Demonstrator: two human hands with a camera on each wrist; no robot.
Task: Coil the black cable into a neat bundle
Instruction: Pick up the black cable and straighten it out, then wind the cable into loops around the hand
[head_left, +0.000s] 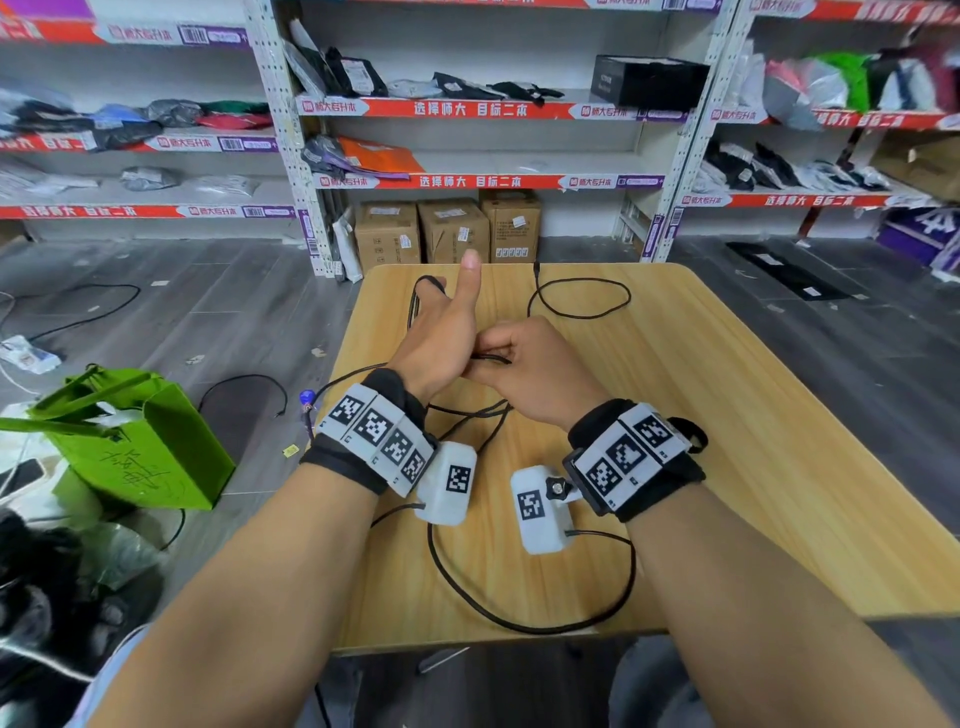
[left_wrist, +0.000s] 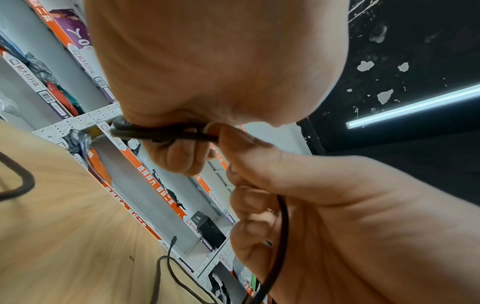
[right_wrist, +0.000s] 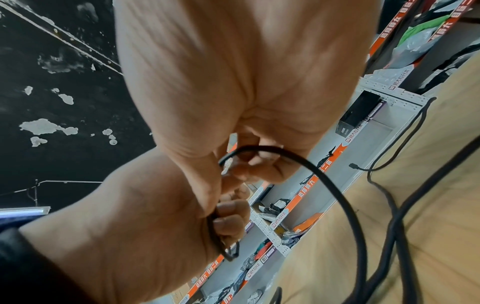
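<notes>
A thin black cable (head_left: 577, 297) lies in loose loops on the wooden table (head_left: 753, 426), its plug end (head_left: 536, 269) near the far edge. My left hand (head_left: 439, 335) is raised over the table with its thumb up. Several turns of cable (left_wrist: 161, 133) pass round its curled fingers. My right hand (head_left: 522, 371) is right beside it, palm down, and pinches a strand of the cable (right_wrist: 262, 148) between thumb and fingers. More slack (head_left: 470, 415) trails under both wrists toward me.
Wrist-camera units with their own black lead (head_left: 519, 621) hang over the table's near half. A green bag (head_left: 140, 447) and other cords lie on the floor at left. Cardboard boxes (head_left: 449, 231) and stocked shelves (head_left: 488, 109) stand beyond the table.
</notes>
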